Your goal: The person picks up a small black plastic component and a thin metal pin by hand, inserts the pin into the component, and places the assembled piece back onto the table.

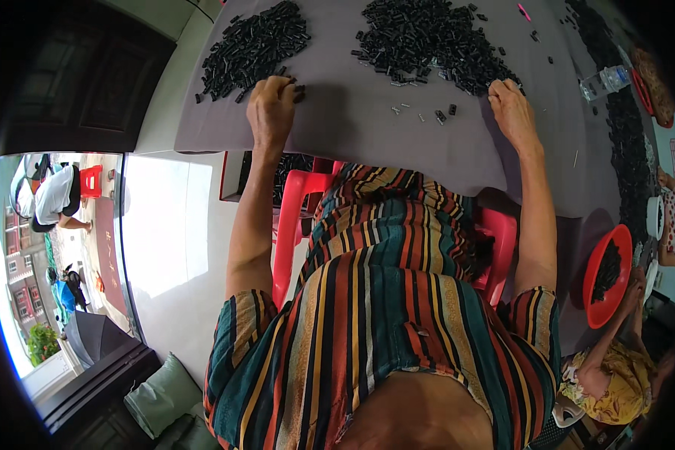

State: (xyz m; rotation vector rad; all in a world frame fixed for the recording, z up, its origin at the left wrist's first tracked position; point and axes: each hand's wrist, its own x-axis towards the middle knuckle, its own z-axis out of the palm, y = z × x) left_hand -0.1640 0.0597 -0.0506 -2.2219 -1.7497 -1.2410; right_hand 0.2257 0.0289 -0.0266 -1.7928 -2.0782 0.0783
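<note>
My left hand (271, 112) is closed, its fingertips pinching a small black plastic part (299, 93) just below the near edge of the left pile of black parts (255, 49). To the right, my right hand (512, 112) is also closed, with its fingertips at the lower right edge of the larger pile of black parts (427, 37). What its fingers hold, if anything, is hidden. Between the hands, a few loose black parts (440, 116) and several small silvery pins (403, 105) lie on the grey tablecloth (375, 142).
A red bowl (607, 277) of black parts is at the right, near another person's arm (619, 322). More black parts (626, 142) line the table's far right side, beside a clear plastic bottle (607, 81). A red chair (296, 225) stands below the table edge.
</note>
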